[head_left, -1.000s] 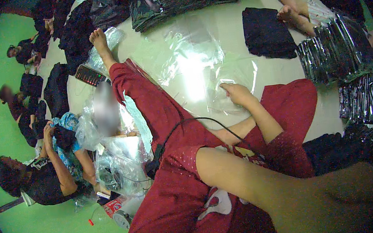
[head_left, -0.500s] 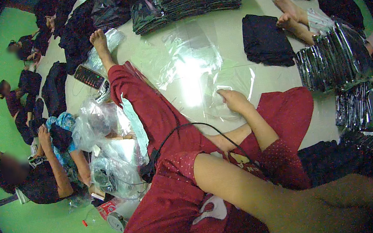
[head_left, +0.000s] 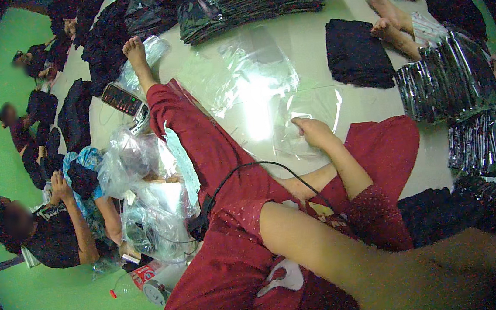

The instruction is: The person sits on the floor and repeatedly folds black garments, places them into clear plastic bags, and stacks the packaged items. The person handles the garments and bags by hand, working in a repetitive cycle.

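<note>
Clear plastic bag (head_left: pixel 323 108) lies flat on the pale floor (head_left: pixel 352 103), between the stretched left leg (head_left: pixel 199 127) and the bent right leg (head_left: pixel 385 151). The right hand (head_left: pixel 316 134) is over it, fingers drawn narrow and pointing left; whether they pinch the plastic or merely rest on it, I cannot tell. The left arm crosses toward the right, and the left hand (head_left: pixel 483 255) is a dim blur near the dark clothes (head_left: pixel 435 213), so its fingers and any hold cannot be made out. The step in hand looks like steadying or picking at the bag. As I judge it, the next move calls for light fingertips separating one layer, since thin plastic tends to cling and slide.
</note>
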### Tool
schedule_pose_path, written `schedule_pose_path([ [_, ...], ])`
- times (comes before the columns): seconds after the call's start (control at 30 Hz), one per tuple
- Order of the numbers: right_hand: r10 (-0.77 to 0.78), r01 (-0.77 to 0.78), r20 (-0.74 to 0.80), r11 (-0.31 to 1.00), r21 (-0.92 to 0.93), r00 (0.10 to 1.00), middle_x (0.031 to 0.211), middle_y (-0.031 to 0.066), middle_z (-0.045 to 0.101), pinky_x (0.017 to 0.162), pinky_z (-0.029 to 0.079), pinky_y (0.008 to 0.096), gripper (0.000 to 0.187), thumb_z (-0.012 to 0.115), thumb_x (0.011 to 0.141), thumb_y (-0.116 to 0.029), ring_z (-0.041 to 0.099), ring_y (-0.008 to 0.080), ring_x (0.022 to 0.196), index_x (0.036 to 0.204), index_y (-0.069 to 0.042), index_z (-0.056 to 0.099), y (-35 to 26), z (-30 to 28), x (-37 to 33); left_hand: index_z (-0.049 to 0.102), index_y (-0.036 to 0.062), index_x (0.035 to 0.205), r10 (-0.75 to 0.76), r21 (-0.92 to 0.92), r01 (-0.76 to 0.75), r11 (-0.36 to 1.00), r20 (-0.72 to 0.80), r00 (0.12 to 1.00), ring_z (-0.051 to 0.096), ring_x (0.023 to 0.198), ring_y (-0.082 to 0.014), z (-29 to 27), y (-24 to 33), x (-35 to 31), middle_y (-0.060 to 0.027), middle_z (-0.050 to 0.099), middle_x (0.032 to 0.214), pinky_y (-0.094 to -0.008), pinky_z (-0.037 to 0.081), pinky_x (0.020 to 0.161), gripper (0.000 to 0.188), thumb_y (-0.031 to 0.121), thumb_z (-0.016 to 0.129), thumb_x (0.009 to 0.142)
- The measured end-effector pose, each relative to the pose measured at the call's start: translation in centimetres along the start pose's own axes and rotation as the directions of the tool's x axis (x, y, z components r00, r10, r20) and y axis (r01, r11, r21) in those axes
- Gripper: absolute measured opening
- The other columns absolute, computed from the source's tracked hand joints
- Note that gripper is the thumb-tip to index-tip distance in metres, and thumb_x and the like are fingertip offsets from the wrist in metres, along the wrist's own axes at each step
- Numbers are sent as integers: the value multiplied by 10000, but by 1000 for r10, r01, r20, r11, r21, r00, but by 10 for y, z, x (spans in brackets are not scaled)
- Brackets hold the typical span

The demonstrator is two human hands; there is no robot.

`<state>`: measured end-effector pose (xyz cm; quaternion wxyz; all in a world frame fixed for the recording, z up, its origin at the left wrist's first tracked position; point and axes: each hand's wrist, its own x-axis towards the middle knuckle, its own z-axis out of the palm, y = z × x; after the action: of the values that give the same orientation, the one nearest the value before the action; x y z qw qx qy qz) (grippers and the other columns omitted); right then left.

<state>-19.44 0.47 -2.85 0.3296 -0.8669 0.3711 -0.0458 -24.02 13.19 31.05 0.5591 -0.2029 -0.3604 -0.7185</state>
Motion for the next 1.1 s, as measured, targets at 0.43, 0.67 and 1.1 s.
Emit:
schedule_pose_path([
  [0.43,11,-11,0,1000,9,1000,827,109,595,677,445,374,418,407,742,-11,573,288,776,1144,-86,491,-6,-5,-2,409,-74,1148,-31,106,31,994,-1,1000,453,1078,-323,-8,24,-7,-225,470,1127,-431,346,933,431,215,445,831],
  [0.67,18,-20,67,999,39,998,844,121,593,690,444,375,435,399,742,-8,570,294,790,1164,-85,473,1,-3,-1,403,-73,1154,-72,310,73,948,-17,997,444,1089,-329,-18,55,-10,-228,463,1138,-438,340,941,440,223,443,831],
  [1.1,42,-43,50,999,28,998,828,115,604,663,458,380,422,449,728,-27,580,274,783,1140,-102,498,2,0,-2,393,-71,1166,-157,989,81,120,-62,986,429,1110,-339,-39,197,-3,-233,449,1160,-453,330,956,456,237,441,832],
])
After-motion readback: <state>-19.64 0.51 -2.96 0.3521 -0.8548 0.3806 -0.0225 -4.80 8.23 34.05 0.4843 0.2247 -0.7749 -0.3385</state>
